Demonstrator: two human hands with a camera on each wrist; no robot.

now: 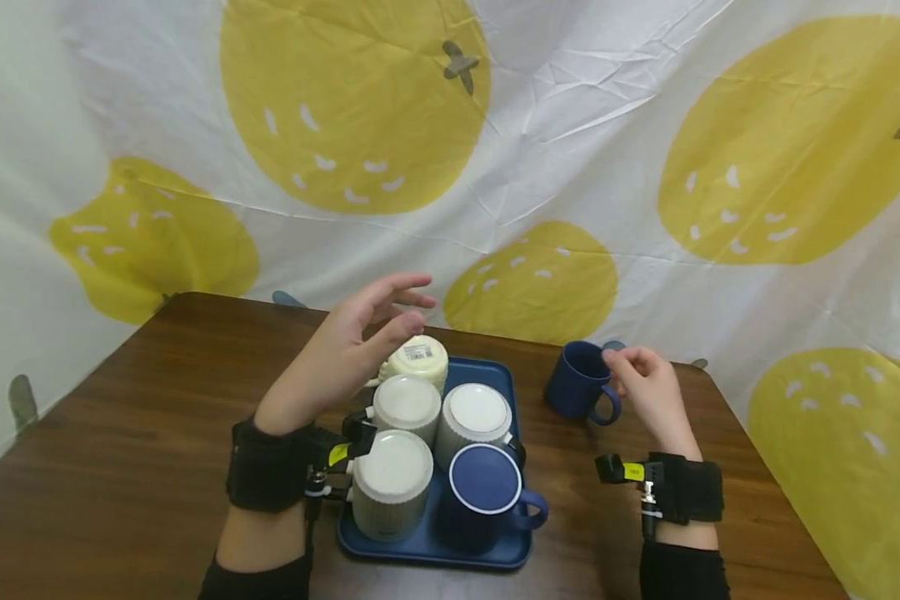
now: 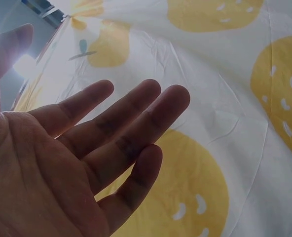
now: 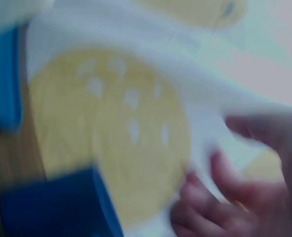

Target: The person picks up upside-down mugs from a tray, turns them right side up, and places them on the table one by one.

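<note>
We see the right hand (image 1: 648, 385) pinching the rim of the upright blue mug (image 1: 579, 382) on the table (image 1: 157, 400) beside the tray (image 1: 495, 371), steadying it, while the left hand (image 1: 345, 354) hovers spread and empty above upturned cups (image 1: 418, 360)

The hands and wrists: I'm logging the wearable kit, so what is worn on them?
Both hands, left and right, are bare. Each wrist carries a broad black fabric strap holding a small black camera unit with a yellow label and a short metal connector. Dark sleeves show below the straps.
</note>
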